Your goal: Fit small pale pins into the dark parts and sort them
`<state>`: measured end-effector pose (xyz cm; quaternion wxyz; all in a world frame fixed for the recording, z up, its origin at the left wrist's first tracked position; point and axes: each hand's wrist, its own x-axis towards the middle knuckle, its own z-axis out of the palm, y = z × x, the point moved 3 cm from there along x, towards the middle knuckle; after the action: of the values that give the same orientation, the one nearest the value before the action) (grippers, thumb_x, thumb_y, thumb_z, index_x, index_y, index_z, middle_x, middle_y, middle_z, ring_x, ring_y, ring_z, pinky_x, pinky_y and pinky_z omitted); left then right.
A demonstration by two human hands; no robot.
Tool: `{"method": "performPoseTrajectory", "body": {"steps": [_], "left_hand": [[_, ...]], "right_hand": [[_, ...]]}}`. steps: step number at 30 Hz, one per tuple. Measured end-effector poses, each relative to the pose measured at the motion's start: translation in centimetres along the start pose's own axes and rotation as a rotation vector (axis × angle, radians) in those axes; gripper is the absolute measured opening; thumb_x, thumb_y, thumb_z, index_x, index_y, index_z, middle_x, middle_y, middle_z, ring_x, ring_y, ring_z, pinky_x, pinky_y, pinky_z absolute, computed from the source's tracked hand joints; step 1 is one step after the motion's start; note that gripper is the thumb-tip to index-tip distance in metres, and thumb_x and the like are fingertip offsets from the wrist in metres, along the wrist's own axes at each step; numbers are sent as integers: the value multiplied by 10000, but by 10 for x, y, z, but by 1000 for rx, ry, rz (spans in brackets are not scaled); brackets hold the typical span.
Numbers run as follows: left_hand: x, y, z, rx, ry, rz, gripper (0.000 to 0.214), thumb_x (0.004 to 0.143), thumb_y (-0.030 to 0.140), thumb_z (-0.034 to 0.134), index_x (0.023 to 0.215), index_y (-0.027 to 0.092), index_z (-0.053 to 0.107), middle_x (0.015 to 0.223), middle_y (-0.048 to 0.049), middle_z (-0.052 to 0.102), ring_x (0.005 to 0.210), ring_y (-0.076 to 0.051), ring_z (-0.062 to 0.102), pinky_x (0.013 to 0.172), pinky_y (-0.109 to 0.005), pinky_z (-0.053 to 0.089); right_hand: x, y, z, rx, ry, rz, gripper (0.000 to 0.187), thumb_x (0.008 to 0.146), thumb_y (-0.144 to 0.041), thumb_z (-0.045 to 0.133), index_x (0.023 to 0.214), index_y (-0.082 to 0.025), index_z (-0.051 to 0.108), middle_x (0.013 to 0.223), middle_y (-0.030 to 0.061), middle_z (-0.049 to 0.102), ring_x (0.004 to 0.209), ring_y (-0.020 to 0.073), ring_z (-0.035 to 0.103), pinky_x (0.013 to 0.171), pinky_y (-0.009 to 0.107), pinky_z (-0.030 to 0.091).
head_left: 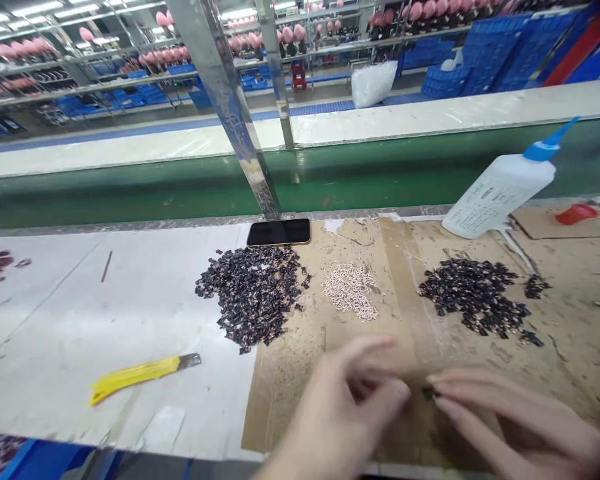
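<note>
Low over the cardboard, my right hand (515,417) pinches a small black piece (429,392) between thumb and fingertips. Just left of it, my left hand (347,400) is closed with thumb and fingers curled together, blurred by motion; anything between its fingertips is too small to make out. Beyond my hands lies a small heap of tiny pale pink pieces (351,291). A large pile of small black pieces (255,293) spreads to its left, and another black pile (475,293) sits to its right.
A white glue bottle (497,193) with a blue nozzle leans at the back right, near a red cap (577,213). A phone (279,232) lies by the metal post (230,113). On the left rests a yellow-handled blade (140,377). A green conveyor (180,193) runs behind.
</note>
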<state>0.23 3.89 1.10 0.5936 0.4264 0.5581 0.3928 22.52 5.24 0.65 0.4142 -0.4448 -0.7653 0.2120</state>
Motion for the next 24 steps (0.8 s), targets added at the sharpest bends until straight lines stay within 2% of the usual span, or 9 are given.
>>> {"method": "performPoseTrajectory", "body": {"steps": [1,3,4,6,8,11,16,21,24], "left_hand": [[8,6,-18,219,104,102,365,929,303,698,1287,239,718,1138,-92,817,966,-236,764,867,-368,607],[22,18,-57,791,419,350,376,999,286,546,1321,177,706,1302,-147,748,1202,-309,682,1064,-482,527],[30,21,-74,1075,494,370,413,1020,288,476,1350,161,689,1378,-166,698,1276,-350,627,1095,-536,496],[45,19,-100,1175,500,370,412,999,288,476,1279,126,732,1347,-213,691,1221,-418,633,1038,-594,511],[53,15,-116,1202,449,366,385,992,291,472,1195,170,776,1235,-174,744,1129,-397,682,965,-525,560],[56,11,-124,1203,406,359,361,984,303,474,1113,210,798,1159,-129,784,1058,-368,725,861,-441,591],[56,15,-130,1105,384,373,285,951,301,527,950,236,804,1101,-86,818,1025,-348,754,892,-435,582],[43,20,-134,879,522,362,217,940,320,584,970,224,777,1117,-93,821,1042,-319,767,988,-429,566],[28,14,-128,707,570,322,233,959,353,605,1033,174,735,1083,-124,824,966,-278,794,931,-405,616]], "right_hand": [[2,12,-4,-70,25,22,57,844,-293,783,885,-296,821,891,17,832,745,231,812,708,274,696],[5,36,-14,-218,82,43,78,873,-333,752,887,-286,813,900,19,830,778,242,810,760,323,694],[7,48,-19,-278,94,35,91,887,-336,737,899,-279,807,918,21,828,808,245,808,800,345,686],[9,65,-25,-373,101,-12,99,913,-312,710,921,-263,795,943,22,825,843,236,801,831,357,666],[11,76,-28,-435,98,-54,98,928,-280,692,921,-252,786,937,22,824,838,223,790,815,356,647],[17,81,-30,-492,125,-54,119,939,-274,670,895,-237,775,914,40,816,827,232,768,802,388,617],[37,59,-16,-493,174,-53,133,956,-269,645,944,-205,761,963,94,783,889,261,732,863,441,580],[73,14,37,-383,-106,-97,170,969,-266,639,1065,-208,767,1105,83,770,1023,242,718,899,416,599],[92,-3,69,-359,-276,-125,194,973,-209,621,1105,-224,762,1131,63,762,1010,228,712,855,396,605]]}}
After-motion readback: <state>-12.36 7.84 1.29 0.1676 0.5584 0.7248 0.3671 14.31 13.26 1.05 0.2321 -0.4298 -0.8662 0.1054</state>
